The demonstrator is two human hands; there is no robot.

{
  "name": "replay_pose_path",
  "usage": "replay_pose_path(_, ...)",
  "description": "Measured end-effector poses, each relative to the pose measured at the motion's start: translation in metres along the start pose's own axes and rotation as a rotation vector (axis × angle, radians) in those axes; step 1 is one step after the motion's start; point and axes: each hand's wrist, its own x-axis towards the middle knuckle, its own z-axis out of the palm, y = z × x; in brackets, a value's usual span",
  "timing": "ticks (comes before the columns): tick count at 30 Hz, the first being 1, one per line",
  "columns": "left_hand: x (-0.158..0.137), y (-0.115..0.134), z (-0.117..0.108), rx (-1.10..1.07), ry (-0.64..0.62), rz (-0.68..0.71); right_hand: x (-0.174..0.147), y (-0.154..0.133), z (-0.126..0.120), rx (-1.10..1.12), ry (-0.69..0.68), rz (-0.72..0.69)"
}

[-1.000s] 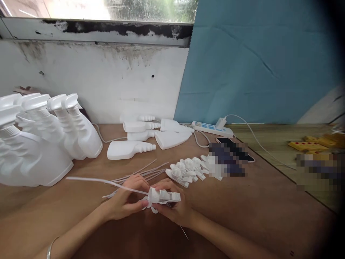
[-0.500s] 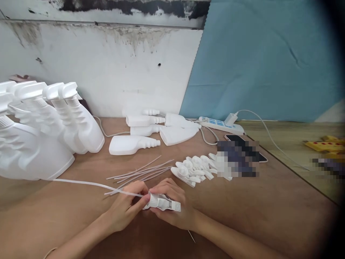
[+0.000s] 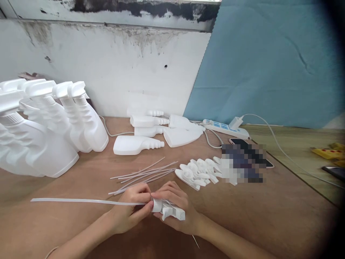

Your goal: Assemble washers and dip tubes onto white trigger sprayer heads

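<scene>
My right hand (image 3: 180, 198) is wrapped round a white trigger spray head (image 3: 174, 212), its ribbed collar facing left. Between the thumb and fingers of my left hand (image 3: 128, 208) is a thin translucent dip tube (image 3: 78, 200), pinched near the collar. The tube stretches far out to the left, and its right end is hidden by the fingers. Just beyond my hands lies a loose bundle of dip tubes (image 3: 145, 176). More white spray heads (image 3: 198, 171) lie in a row to the right of them.
Assembled white spray bottles (image 3: 93, 127) stand at the left. Several bottles without heads, one a white bottle (image 3: 128, 145), lie near the wall. At the back right are a power strip (image 3: 226, 127) with a white cable and a phone (image 3: 266, 162), partly blurred out.
The spray head has rolled in my right hand, so its trigger now faces me. The tube's free end has swung down toward me, away from the standing bottles. The view has shifted slightly.
</scene>
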Motion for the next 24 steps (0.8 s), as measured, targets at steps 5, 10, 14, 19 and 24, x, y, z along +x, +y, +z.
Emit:
replay_pose_path(5,-0.0011,0.0006,0.0027,-0.027,-0.028,-0.009,-0.0009,-0.0006,-0.0013,-0.022,-0.01,-0.016)
replay_pose_path(10,-0.0011,0.0033,0.0044,-0.026,-0.073,-0.02,-0.0017,-0.001,-0.0018,-0.038,0.007,-0.005)
replay_pose_path(14,-0.0022,0.0054,0.0039,-0.03,-0.09,-0.035,-0.0028,0.0007,-0.0002,-0.036,0.025,-0.022)
replay_pose_path(19,-0.0024,0.0075,0.0021,-0.032,-0.112,-0.02,-0.0036,0.0006,0.0011,-0.025,0.037,-0.031)
replay_pose_path(24,-0.0014,0.0078,0.0009,-0.02,-0.116,0.006,-0.0015,-0.0002,-0.0006,0.026,0.047,-0.043)
